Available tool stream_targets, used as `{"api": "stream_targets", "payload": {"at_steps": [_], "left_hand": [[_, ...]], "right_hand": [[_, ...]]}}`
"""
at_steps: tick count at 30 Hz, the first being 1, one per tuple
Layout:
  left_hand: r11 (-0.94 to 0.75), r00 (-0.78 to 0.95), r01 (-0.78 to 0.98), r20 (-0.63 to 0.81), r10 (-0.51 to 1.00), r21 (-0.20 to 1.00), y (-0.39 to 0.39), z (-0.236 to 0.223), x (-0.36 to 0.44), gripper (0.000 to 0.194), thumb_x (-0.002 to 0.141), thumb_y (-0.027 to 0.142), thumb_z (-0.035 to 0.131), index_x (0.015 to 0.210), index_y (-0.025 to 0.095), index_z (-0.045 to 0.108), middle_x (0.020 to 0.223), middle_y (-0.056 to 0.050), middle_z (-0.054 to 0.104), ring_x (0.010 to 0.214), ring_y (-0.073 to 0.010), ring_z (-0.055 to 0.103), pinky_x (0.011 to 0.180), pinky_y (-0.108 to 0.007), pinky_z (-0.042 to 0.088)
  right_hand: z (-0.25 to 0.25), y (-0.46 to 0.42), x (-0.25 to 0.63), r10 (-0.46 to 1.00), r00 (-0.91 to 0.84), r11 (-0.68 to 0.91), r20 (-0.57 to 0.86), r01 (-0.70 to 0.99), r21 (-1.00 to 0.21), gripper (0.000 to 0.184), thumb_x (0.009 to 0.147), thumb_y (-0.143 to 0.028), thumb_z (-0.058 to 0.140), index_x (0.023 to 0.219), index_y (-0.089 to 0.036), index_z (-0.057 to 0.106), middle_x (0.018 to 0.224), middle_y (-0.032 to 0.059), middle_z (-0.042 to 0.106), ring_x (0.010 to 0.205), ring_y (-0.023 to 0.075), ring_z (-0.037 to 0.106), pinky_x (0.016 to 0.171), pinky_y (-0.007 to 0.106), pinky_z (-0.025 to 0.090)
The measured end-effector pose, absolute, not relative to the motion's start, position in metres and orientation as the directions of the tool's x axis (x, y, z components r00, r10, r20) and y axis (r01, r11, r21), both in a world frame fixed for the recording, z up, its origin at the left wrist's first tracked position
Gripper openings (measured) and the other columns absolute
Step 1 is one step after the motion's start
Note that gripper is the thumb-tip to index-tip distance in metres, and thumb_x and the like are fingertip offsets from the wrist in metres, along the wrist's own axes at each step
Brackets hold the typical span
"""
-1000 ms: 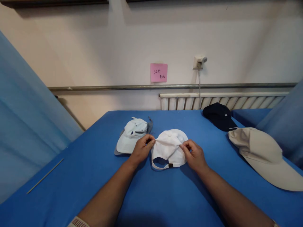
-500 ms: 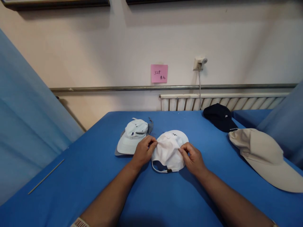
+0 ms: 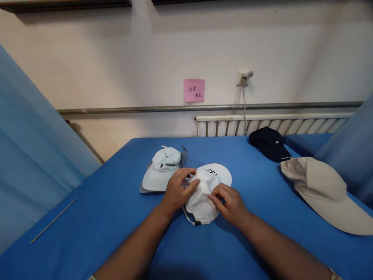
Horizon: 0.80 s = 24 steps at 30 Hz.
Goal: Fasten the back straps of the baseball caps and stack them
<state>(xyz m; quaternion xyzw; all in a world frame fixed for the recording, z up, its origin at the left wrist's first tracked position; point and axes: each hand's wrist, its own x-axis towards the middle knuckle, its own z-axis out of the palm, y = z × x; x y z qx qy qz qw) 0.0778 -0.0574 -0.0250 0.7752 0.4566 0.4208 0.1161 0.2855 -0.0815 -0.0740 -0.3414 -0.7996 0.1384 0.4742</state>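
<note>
A white baseball cap (image 3: 202,200) lies on the blue-covered table with its brim pointing away and dark lettering showing on the front. Its back strap with a dark buckle is nearest me. My left hand (image 3: 177,190) rests at the cap's left side, thumb and fingers apart against the crown. On the right side, my right hand (image 3: 231,204) pinches the crown's fabric between thumb and fingers. Just left of the white cap sits a pale blue cap (image 3: 163,167) with a small dark logo, stacked over a grey cap (image 3: 184,158) that is mostly hidden.
A navy cap (image 3: 268,143) lies at the back right, and a large beige cap (image 3: 326,186) in front of it. A thin stick (image 3: 54,221) lies near the left edge. Blue curtains (image 3: 35,147) hang at the sides; a radiator (image 3: 274,125) stands behind the table (image 3: 116,217).
The white cap's crown has been drawn toward me, so more of the front lettering shows. My left fingers have spread from a pinch. My right hand has moved left and nearer.
</note>
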Motion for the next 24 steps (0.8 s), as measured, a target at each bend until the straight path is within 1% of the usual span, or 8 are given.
{"api": "stream_targets", "payload": {"at_steps": [8, 10, 12, 14, 16, 18, 21, 24], "left_hand": [[-0.563, 0.306, 0.692, 0.523, 0.796, 0.451, -0.061, -0.02, 0.08, 0.016, 0.089, 0.028, 0.055, 0.1, 0.019, 0.06, 0.088, -0.003, 0.063, 0.079, -0.016, 0.056, 0.076, -0.031, 0.045], [-0.555, 0.298, 0.706, 0.527, 0.796, 0.439, -0.061, -0.019, 0.08, 0.015, 0.089, 0.028, 0.054, 0.1, 0.019, 0.058, 0.088, -0.003, 0.062, 0.079, -0.016, 0.056, 0.076, -0.031, 0.045], [-0.547, 0.283, 0.714, 0.534, 0.796, 0.436, -0.061, -0.019, 0.08, 0.015, 0.089, 0.028, 0.054, 0.1, 0.019, 0.058, 0.087, -0.003, 0.061, 0.079, -0.016, 0.055, 0.076, -0.031, 0.045], [-0.543, 0.275, 0.715, 0.538, 0.797, 0.44, -0.061, -0.019, 0.08, 0.015, 0.089, 0.028, 0.054, 0.1, 0.019, 0.058, 0.087, -0.002, 0.061, 0.078, -0.0159, 0.055, 0.075, -0.03, 0.044], [-0.541, 0.273, 0.712, 0.534, 0.801, 0.447, -0.061, -0.018, 0.08, 0.014, 0.089, 0.027, 0.053, 0.099, 0.019, 0.058, 0.087, -0.002, 0.061, 0.078, -0.0159, 0.055, 0.075, -0.03, 0.044], [-0.534, 0.267, 0.71, 0.526, 0.807, 0.459, -0.061, -0.017, 0.08, 0.013, 0.089, 0.026, 0.052, 0.098, 0.019, 0.057, 0.087, -0.002, 0.061, 0.078, -0.016, 0.055, 0.075, -0.03, 0.045], [-0.531, 0.267, 0.707, 0.519, 0.812, 0.467, -0.062, -0.014, 0.08, 0.012, 0.089, 0.025, 0.051, 0.098, 0.019, 0.057, 0.087, -0.002, 0.061, 0.078, -0.0162, 0.055, 0.076, -0.03, 0.045], [-0.534, 0.272, 0.703, 0.515, 0.813, 0.471, -0.063, -0.012, 0.079, 0.012, 0.089, 0.025, 0.05, 0.098, 0.019, 0.057, 0.087, -0.002, 0.061, 0.079, -0.0162, 0.056, 0.076, -0.031, 0.045]], "right_hand": [[-0.073, -0.085, 0.283, 0.677, -0.369, 0.734, 0.636, 0.391, -0.555, 0.013, 0.091, -0.023, 0.052, 0.078, -0.02, 0.053, 0.071, 0.0011, 0.056, 0.066, 0.0141, 0.05, 0.063, 0.028, 0.038], [-0.074, -0.083, 0.284, 0.703, -0.347, 0.711, 0.621, 0.371, -0.597, 0.014, 0.091, -0.023, 0.051, 0.078, -0.02, 0.054, 0.072, 0.0011, 0.056, 0.067, 0.0142, 0.052, 0.064, 0.028, 0.04], [-0.078, -0.077, 0.288, 0.766, -0.24, 0.641, 0.597, 0.363, -0.676, 0.014, 0.091, -0.026, 0.049, 0.08, -0.02, 0.056, 0.075, 0.0017, 0.058, 0.07, 0.0145, 0.054, 0.066, 0.028, 0.042], [-0.088, -0.064, 0.296, 0.855, -0.03, 0.491, 0.518, 0.369, -0.789, 0.014, 0.09, -0.03, 0.05, 0.086, -0.02, 0.058, 0.083, 0.0036, 0.062, 0.074, 0.0157, 0.057, 0.07, 0.029, 0.045], [-0.102, -0.046, 0.307, 0.913, 0.205, 0.268, 0.354, 0.352, -0.897, 0.022, 0.086, -0.036, 0.053, 0.098, -0.019, 0.059, 0.093, 0.0064, 0.065, 0.078, 0.0178, 0.06, 0.072, 0.032, 0.047], [-0.116, -0.028, 0.319, 0.913, 0.354, 0.096, 0.204, 0.3, -0.949, 0.032, 0.08, -0.038, 0.058, 0.105, -0.018, 0.059, 0.103, 0.0098, 0.065, 0.089, 0.0214, 0.062, 0.078, 0.034, 0.048], [-0.128, -0.012, 0.331, 0.911, 0.406, -0.024, 0.067, 0.216, -0.976, 0.034, 0.071, -0.035, 0.065, 0.1, -0.018, 0.062, 0.107, 0.011, 0.066, 0.098, 0.0236, 0.062, 0.087, 0.037, 0.047], [-0.124, -0.011, 0.333, 0.929, 0.365, -0.082, -0.063, 0.036, -0.996, 0.033, 0.068, -0.034, 0.068, 0.097, -0.019, 0.063, 0.106, 0.0102, 0.067, 0.094, 0.0229, 0.063, 0.078, 0.033, 0.05]]}}
